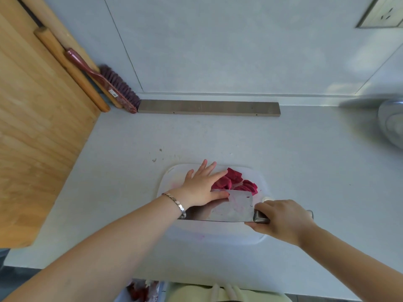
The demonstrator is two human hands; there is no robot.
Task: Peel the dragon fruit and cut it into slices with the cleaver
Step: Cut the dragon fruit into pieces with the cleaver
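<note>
Two hands work over a white plastic cutting board (169,182) in the lower centre of the frame, on a pale grey bench (305,160).

Left hand (200,186): palm down, fingers straight and spread, gripping nothing. The index finger lies on the magenta dragon fruit slices (235,179). The thumb rests on the flat of the blade. A silver link bracelet (177,203) sits on that wrist.

Right hand (281,219): fingers curled tight round the handle of a broad steel cleaver (231,207), at the right side of the board. The blade lies tilted with its broad face up. It mirrors the left forearm and carries pink juice smears. Its far edge meets the near side of the slices.

Fruit: peeled and cut, a fanned heap in the far right part of the board, partly hidden by blade and fingers. Pink stains mark the board near its front edge and at its far left.

Surroundings:
- A large light wooden board (37,127) fills the left of the frame.
- A wooden rolling pin (87,87) and a red-handled brush with purple bristles (102,80) lean beside it in the upper left.
- A grey rectangular bar (207,107) lies along the wall foot at centre.
- A shiny metal bowl (392,123) is at the right edge, blurred.
- A wall socket (383,12) is in the upper right corner.
- A clear container (141,290) with red scraps is at the bottom edge; I cannot tell what the scraps are.
</note>
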